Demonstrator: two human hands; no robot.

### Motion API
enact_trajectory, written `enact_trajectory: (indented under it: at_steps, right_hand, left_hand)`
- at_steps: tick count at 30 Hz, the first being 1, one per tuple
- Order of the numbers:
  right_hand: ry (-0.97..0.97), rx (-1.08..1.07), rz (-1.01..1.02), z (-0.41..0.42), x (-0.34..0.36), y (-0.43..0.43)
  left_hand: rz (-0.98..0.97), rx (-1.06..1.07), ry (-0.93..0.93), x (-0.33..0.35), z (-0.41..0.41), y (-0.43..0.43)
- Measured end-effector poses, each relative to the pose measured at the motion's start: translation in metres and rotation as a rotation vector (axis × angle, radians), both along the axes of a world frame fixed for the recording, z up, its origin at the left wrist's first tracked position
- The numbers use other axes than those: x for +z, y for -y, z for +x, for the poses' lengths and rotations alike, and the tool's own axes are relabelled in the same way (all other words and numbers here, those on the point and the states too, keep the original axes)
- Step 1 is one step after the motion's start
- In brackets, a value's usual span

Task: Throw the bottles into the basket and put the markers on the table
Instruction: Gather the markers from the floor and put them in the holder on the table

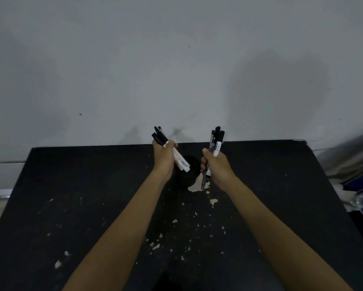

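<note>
My left hand (164,158) is closed around a bunch of white markers with black caps (181,160), caps pointing up and away. My right hand (217,166) grips a second bunch of markers and pens (217,143), held nearly upright, with a grey pen tip sticking out below the fist. Both hands hover above the far middle of the black table (92,196). Between and under the hands stands a black round holder (186,175), hard to make out against the table. No bottles or basket can be made out clearly.
The black tabletop is scuffed with pale chipped patches (199,186) near its middle. A grey wall (176,70) rises right behind the table's far edge. At the right edge lie blue items and clear plastic (361,198), blurred.
</note>
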State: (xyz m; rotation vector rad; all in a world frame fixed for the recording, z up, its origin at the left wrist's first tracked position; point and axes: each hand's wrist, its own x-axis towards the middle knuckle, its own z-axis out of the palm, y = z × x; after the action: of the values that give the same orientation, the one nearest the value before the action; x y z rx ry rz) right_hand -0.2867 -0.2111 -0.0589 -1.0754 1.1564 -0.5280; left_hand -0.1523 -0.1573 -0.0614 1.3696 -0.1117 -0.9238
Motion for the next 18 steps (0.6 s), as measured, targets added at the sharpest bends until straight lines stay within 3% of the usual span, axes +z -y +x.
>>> enact_trajectory:
  at_steps: [8, 18]
  right_hand:
    - [0.060, -0.090, -0.046, -0.002, -0.028, 0.023]
    - [0.148, -0.202, -0.109, 0.019, -0.046, 0.031]
  left_hand:
    - [0.143, -0.131, 0.211, -0.034, -0.019, 0.023]
    - [0.128, -0.247, 0.470, -0.058, -0.017, 0.013]
